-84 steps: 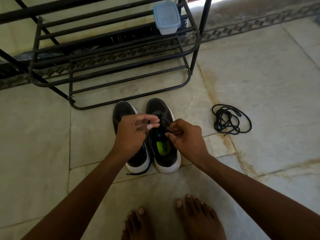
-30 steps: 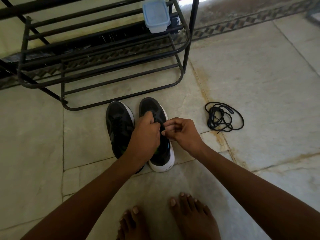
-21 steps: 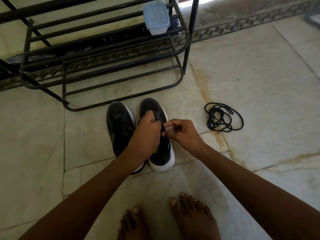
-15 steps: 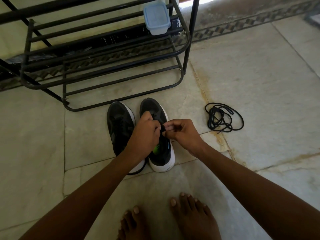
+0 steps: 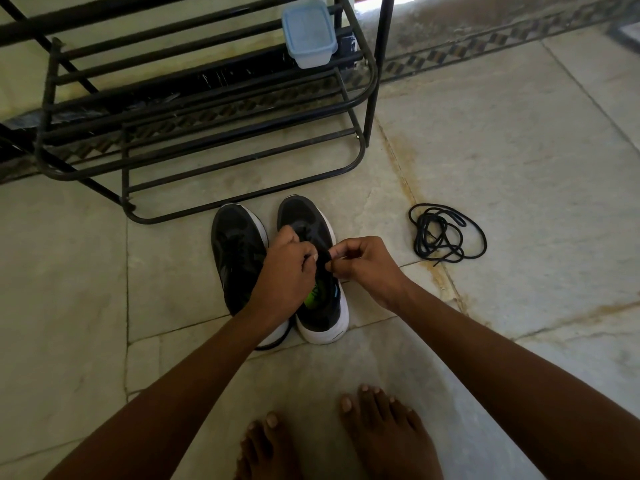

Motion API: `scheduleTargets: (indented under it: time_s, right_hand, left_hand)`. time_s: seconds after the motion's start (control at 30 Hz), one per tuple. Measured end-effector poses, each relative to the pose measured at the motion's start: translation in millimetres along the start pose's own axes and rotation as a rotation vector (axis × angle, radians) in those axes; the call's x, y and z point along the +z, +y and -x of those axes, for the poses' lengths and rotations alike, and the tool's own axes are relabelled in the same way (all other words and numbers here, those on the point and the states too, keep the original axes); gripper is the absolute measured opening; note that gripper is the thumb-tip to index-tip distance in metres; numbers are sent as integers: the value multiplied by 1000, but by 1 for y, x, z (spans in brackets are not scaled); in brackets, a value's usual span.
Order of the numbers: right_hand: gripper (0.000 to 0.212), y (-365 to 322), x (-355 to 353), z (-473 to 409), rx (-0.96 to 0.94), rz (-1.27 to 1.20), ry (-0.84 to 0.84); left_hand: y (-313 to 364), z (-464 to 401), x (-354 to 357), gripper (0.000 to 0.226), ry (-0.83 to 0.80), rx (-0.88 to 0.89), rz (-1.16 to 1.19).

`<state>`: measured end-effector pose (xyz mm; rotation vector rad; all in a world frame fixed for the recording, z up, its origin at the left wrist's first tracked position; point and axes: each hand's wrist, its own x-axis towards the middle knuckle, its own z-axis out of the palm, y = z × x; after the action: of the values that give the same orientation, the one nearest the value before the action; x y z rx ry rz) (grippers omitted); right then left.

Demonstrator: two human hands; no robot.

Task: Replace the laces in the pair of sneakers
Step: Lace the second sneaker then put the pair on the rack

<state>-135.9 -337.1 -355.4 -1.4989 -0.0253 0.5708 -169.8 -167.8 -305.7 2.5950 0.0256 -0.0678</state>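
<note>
Two black sneakers with white soles stand side by side on the floor, toes pointing away from me: the left sneaker (image 5: 235, 247) and the right sneaker (image 5: 322, 306), whose green insole shows. My left hand (image 5: 285, 268) and my right hand (image 5: 367, 263) meet over the right sneaker's tongue, fingers curled, each pinching the black lace there. A lace end (image 5: 273, 344) trails out by the left sneaker's heel. A loose coil of black lace (image 5: 446, 233) lies on the floor to the right.
A black metal shoe rack (image 5: 194, 109) stands just beyond the sneakers, with a pale blue lidded plastic box (image 5: 308, 32) on an upper bar. My bare feet (image 5: 332, 441) are at the bottom of the view on the stone tile floor.
Both hands have stayed over the right sneaker, working the lace with small finger movements. The left hand came down from a raised, spread pose earlier to a tight pinch.
</note>
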Motion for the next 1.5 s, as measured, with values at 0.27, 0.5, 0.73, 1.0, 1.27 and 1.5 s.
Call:
scheduleTargets:
  time_s: [0.27, 0.5, 0.73, 1.0, 1.27, 1.5]
  right_hand:
    - [15, 2, -1, 1, -9, -32, 4]
    - [15, 2, 0, 0, -8, -23, 14]
    - [16, 2, 0, 1, -6, -23, 20]
    - [17, -1, -1, 3, -16, -24, -3]
    - [17, 0, 0, 6, -46, -33, 19]
    - [18, 1, 4, 8, -64, -38, 73]
  left_hand:
    - [1, 1, 3, 10, 87, -92, 122]
    - [3, 2, 4, 11, 98, -79, 51]
    - [1, 4, 7, 10, 127, -46, 46]
    - [0, 6, 8, 9, 159, -25, 94]
    - [6, 8, 12, 6, 216, -133, 200]
    - [2, 8, 13, 6, 228, -140, 274]
